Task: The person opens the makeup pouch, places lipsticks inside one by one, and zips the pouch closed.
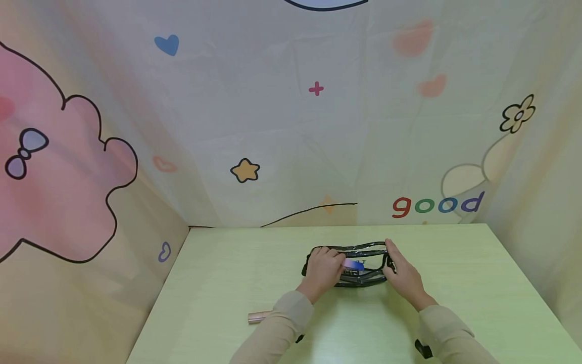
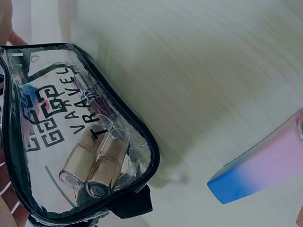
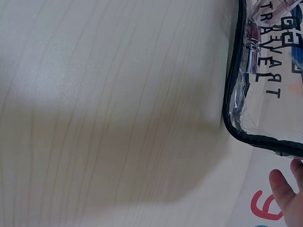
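A clear cosmetic pouch (image 1: 364, 279) with black trim and printed lettering is held above the table. My right hand (image 1: 406, 279) grips its right end, thumb and fingers on opposite sides. My left hand (image 1: 324, 268) is over the pouch's left part, pinching a pink-and-blue tube (image 1: 353, 264) at the opening. Inside the pouch, two gold-toned lipstick tubes (image 2: 97, 163) and other small items show through the clear side. In the left wrist view, a pink-and-blue box-shaped case (image 2: 258, 165) appears at right; I cannot tell whether it is the same piece.
A rose-gold tube (image 1: 258, 317) lies on the pale green table (image 1: 204, 278), partly hidden by the left sleeve. Behind the table hangs a printed curtain (image 1: 273, 116).
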`<state>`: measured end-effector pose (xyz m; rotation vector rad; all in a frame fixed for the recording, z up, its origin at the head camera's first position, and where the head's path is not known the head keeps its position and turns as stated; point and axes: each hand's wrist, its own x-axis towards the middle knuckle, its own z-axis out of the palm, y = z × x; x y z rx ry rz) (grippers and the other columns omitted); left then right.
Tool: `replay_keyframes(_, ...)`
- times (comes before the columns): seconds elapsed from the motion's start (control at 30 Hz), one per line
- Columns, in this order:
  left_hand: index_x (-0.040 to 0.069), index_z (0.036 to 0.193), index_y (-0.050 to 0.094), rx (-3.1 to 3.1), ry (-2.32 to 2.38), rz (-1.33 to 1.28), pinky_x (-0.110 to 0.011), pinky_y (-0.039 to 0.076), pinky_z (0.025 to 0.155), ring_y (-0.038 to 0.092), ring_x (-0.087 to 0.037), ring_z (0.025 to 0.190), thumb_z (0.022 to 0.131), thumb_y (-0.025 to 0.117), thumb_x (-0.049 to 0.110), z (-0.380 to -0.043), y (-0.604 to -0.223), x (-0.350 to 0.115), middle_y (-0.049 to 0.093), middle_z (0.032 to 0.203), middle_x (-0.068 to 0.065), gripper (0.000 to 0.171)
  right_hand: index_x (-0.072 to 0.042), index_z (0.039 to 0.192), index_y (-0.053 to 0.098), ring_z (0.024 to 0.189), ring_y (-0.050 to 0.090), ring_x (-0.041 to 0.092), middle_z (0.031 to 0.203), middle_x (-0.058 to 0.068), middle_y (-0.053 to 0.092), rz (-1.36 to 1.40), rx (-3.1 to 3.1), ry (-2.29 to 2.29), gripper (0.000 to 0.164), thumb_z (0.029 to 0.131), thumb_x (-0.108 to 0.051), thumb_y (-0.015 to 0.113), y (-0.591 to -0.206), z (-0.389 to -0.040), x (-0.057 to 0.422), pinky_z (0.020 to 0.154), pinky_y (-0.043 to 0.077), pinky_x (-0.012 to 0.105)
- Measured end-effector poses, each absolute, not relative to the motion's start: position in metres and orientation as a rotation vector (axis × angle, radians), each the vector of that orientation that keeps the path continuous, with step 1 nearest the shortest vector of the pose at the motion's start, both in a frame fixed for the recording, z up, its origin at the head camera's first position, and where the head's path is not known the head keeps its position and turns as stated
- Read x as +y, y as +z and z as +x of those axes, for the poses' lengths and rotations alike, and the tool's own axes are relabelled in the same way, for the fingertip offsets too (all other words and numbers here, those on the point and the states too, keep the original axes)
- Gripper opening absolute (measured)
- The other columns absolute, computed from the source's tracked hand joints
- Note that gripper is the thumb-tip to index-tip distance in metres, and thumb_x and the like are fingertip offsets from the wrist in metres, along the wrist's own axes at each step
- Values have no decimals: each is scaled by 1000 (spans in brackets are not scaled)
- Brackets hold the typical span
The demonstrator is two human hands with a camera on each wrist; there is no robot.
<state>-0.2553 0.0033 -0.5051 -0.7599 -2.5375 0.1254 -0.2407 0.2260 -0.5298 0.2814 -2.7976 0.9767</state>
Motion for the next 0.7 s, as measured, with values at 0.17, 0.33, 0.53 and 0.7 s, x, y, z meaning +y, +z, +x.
replay_keyframes(0.17, 31, 87, 68, -2572, 162, -723, -25, 42, 78, 54, -6, 81, 86, 53, 37, -255, -506, 5, 64, 83, 16, 16, -9, 142, 13, 128, 27, 39, 146, 15, 18, 282, -2794, 981, 67, 83, -12, 44, -531, -241, 226, 58, 43, 34)
replay_keyframes(0.33, 32, 87, 68, -2593, 171, -713, -26, 42, 79, 53, -6, 82, 85, 55, 37, -254, -504, 6, 64, 82, 17, 15, -8, 142, 14, 128, 27, 39, 146, 16, 18, 280, -2795, 988, 67, 83, -12, 44, -531, -241, 226, 56, 43, 34)
replay_keyframes(0.53, 32, 86, 68, -2588, 156, -716, -25, 42, 78, 53, -6, 81, 84, 56, 37, -254, -504, 5, 64, 81, 17, 14, -6, 142, 16, 128, 28, 39, 146, 16, 19, 280, -2796, 967, 66, 83, -12, 44, -531, -242, 226, 63, 45, 36)
replay_keyframes(0.7, 32, 87, 68, -2597, 176, -709, -25, 42, 79, 53, -6, 82, 84, 56, 37, -253, -503, 6, 64, 83, 17, 14, -7, 142, 14, 128, 27, 39, 146, 16, 19, 284, -2791, 974, 66, 83, -12, 44, -531, -242, 226, 60, 44, 35)
